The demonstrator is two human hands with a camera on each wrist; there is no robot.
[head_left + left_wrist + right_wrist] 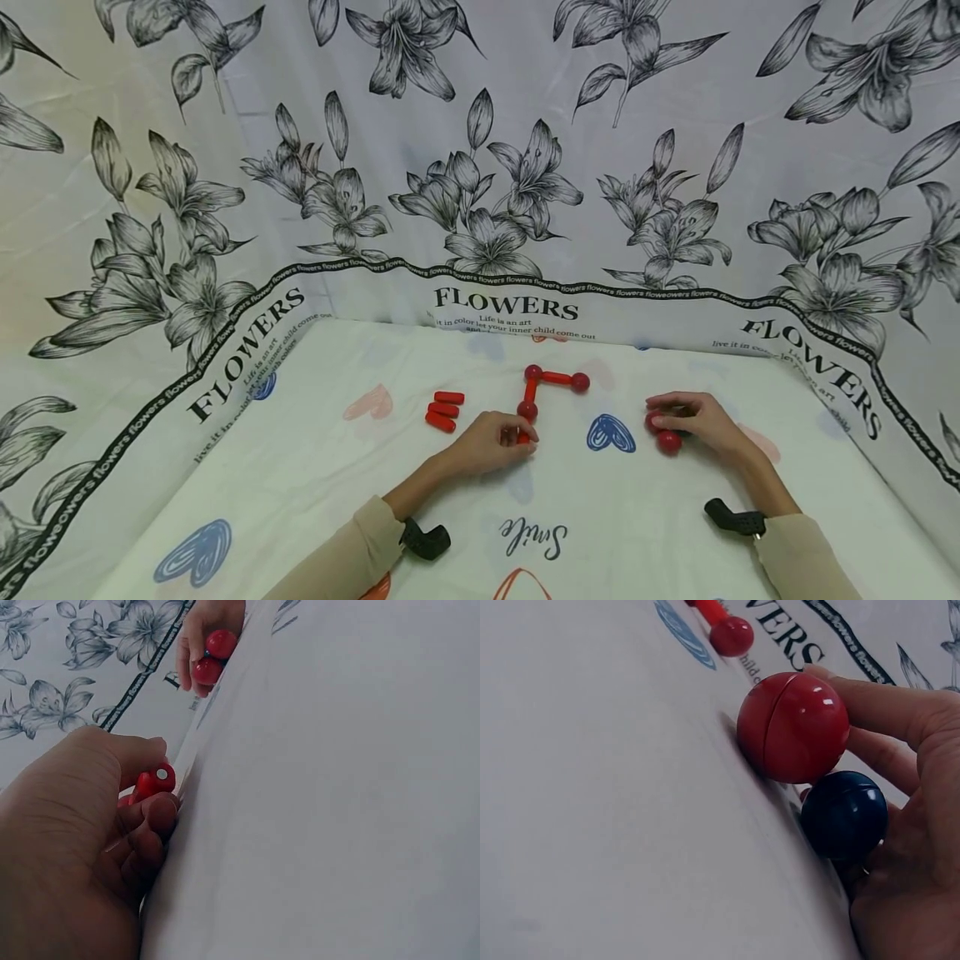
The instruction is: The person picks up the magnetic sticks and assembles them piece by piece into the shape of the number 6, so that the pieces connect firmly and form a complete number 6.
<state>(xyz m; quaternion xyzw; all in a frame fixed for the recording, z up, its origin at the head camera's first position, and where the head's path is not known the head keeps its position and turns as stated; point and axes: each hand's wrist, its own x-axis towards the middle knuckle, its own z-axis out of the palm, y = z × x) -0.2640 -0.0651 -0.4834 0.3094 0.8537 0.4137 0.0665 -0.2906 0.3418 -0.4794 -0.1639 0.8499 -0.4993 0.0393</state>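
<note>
A chain of red rods and red balls lies on the cloth in the head view, with one ball (580, 382) at its far right end. At the chain's near end, my left hand (487, 443) pinches a red magnetic rod (156, 778) between thumb and finger; a pale round tip shows on it. My right hand (693, 421) has its fingers curled around a red ball (653, 421). Another red ball (669, 442) sits just beside it. Close to the palm in the right wrist view is a dark blue ball (845, 816), mostly hidden from the head view.
Several loose red rods (443, 410) lie left of the chain. A white cloth (300, 500) printed with hearts and words covers the surface. Behind it hangs a flowered curtain (495, 200). Black wrist mounts (426, 540) stick out at both sleeves.
</note>
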